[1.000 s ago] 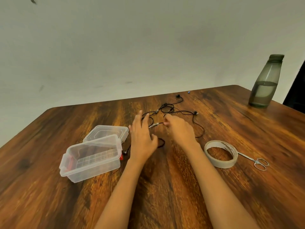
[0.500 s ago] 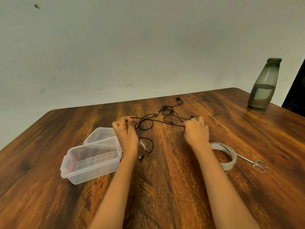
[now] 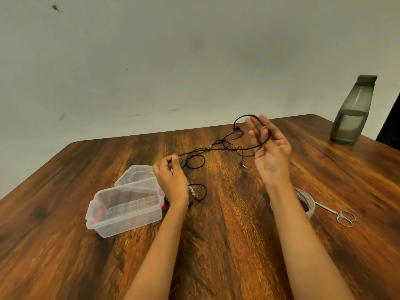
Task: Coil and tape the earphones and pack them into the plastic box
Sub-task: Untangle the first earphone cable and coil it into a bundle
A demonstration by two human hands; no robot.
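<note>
Earphones one tangled set, pinched by left hand, draped over half-open right hand, one plastic box

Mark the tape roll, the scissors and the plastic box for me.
tape roll [image 3: 310, 201], head view, right side of its ring.
scissors [image 3: 345, 217], head view, finger loops.
plastic box [image 3: 121, 221], head view, clear front wall.

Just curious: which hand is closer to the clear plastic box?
Left. The left hand sits just beside the plastic box, pinching the earphone cable. The right hand is raised farther right.
</note>
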